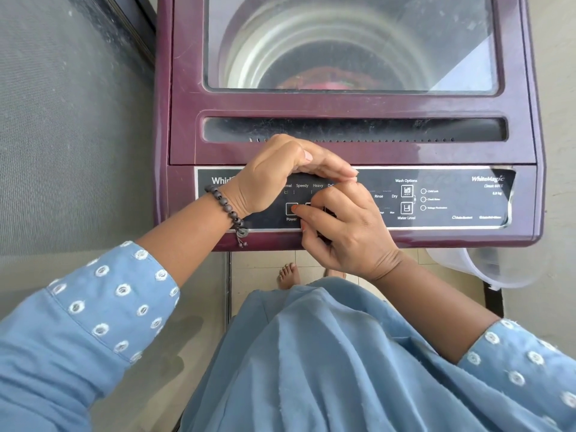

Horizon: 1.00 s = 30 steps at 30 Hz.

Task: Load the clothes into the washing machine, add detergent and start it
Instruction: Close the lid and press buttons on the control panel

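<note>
Far left — a grey mesh screen point(71, 126) is seen beside the washing machine point(352, 104), a maroon top-loader viewed from above.

Left hand point(274, 173): cupped over the upper edge of the control panel point(436, 198), fingers together and gently bent, thumb tucked under; nothing is held. A dark bead bracelet point(227, 210) is worn at the wrist. It is judged to be shading or steadying at the panel.

Centre: the Power button point(291, 209) is touched by a fingertip of the right hand point(346, 226). The other fingers of that hand are curled in and grip nothing. Whether the button is actually pressed down cannot be told. No lit indicator is made out on the panel.

Above — the lid point(352, 45) is closed; through its glass the steel drum is seen, with red and multicoloured clothes point(324, 82) lying at the bottom.

Right: a translucent plastic container point(486, 266) is noted at the machine's front corner.

Progress, as judged: loading appears done and the lid is shut. Detergent cannot be confirmed either way. Powering on is the step in hand; choosing a programme and starting the cycle are left.
</note>
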Each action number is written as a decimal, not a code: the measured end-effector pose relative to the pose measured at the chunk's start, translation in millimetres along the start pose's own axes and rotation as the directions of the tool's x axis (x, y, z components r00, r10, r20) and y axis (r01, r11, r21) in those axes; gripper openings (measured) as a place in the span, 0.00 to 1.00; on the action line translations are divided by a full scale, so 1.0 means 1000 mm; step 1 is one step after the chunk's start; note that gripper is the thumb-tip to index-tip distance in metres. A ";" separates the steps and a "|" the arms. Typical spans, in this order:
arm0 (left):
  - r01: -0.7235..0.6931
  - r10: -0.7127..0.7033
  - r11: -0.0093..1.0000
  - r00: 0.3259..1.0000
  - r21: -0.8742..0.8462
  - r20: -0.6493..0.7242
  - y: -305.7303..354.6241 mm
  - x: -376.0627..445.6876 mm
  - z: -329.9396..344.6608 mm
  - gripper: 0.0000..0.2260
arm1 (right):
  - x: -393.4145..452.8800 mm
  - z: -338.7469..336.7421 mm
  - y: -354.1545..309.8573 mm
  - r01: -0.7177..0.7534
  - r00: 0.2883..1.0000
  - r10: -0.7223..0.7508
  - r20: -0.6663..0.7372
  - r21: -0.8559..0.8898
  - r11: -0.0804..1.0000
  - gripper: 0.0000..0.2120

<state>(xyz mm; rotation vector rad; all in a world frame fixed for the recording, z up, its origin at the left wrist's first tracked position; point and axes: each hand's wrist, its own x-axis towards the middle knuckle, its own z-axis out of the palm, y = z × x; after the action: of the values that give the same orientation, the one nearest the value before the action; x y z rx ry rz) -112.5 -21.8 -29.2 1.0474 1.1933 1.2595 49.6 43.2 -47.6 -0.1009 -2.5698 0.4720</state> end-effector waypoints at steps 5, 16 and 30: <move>0.015 -0.015 1.000 1.000 -0.008 -0.004 0.002 -0.001 0.001 0.25 | 0.000 0.001 0.000 -0.022 1.000 0.022 -0.003 0.002 1.000 0.07; 0.023 -0.023 1.000 0.999 0.003 0.023 0.008 -0.003 0.003 0.22 | 0.001 0.000 0.000 -0.046 0.999 0.046 -0.025 0.001 0.999 0.08; 0.031 -0.031 0.999 1.000 -0.019 0.004 0.010 -0.003 0.006 0.20 | -0.001 0.002 0.002 -0.083 0.995 0.083 -0.049 0.005 0.997 0.08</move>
<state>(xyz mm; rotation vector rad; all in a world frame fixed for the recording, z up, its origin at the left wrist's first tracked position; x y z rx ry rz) -107.6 -24.3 -18.6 1.0138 1.1885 1.2417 49.2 44.0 -50.7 -0.2160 -2.5243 0.4975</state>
